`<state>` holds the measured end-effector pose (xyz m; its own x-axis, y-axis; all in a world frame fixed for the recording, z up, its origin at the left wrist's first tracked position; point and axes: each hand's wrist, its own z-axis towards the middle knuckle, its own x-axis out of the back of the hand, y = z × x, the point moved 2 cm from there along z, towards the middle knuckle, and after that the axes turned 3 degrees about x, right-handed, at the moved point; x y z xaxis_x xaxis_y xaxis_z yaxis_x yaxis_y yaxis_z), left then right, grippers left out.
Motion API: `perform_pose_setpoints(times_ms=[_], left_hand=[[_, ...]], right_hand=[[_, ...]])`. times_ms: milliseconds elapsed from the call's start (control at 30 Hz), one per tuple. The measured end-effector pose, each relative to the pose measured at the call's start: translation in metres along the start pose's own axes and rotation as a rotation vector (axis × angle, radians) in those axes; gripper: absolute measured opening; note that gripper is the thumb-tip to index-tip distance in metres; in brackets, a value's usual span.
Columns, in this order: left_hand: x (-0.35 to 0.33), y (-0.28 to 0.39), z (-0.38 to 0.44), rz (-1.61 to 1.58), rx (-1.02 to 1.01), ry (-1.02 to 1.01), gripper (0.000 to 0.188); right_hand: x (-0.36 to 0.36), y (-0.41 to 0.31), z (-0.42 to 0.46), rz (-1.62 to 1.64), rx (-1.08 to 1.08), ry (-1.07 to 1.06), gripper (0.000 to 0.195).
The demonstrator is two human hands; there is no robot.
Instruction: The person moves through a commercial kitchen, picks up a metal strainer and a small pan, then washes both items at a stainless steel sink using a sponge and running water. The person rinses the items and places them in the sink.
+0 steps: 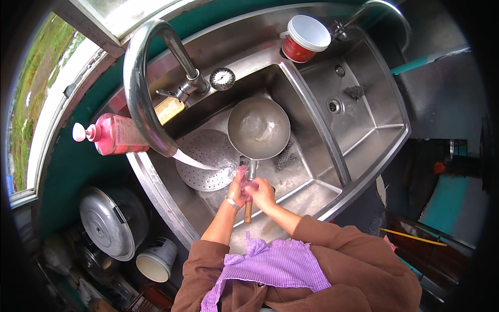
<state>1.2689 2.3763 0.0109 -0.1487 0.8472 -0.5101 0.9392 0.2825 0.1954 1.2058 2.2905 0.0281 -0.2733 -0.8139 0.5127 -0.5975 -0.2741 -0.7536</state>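
Note:
Both my hands are over the near part of the left sink basin, close together above a pan's handle. A wet pink cloth (242, 174) is bunched between them. My left hand (235, 188) has one side of the cloth, and my right hand (262, 194) grips the other. Beneath them runs the handle of a round metal pan (259, 126), ending in a wooden grip (248, 212). Left of the pan lies a perforated metal strainer (206, 150). Water from the curved faucet (142, 97) falls onto the strainer, beside my left hand.
A pink pump bottle (121, 134) and a yellow sponge (170, 109) sit by the faucet. The right basin (374, 113) holds a steel scourer (354, 92). A red-and-white bucket (302, 45) stands behind the divider. A lidded pot (105, 222) and white bucket (156, 261) are at lower left.

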Motion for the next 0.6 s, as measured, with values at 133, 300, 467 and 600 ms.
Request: perform_pose_setpoints(times_ms=[133,300,467,600], left_hand=[[-0.016,0.003,-0.015,0.215,0.08,0.019,0.046],[-0.001,0.012,-0.02,0.562,0.1,0.093,0.037],[-0.006,0.008,-0.037,0.317,0.277,0.005,0.04],[0.008,-0.011,-0.029,0.289,0.278,0.069,0.04]], right_hand=[[-0.009,-0.018,0.038,0.003,-0.191,0.214,0.04],[-0.026,0.007,0.086,1.083,-0.529,0.054,0.033],[-0.029,-0.006,0.069,0.905,-0.478,-0.113,0.03],[-0.032,0.003,0.053,0.09,-0.229,-0.127,0.027]])
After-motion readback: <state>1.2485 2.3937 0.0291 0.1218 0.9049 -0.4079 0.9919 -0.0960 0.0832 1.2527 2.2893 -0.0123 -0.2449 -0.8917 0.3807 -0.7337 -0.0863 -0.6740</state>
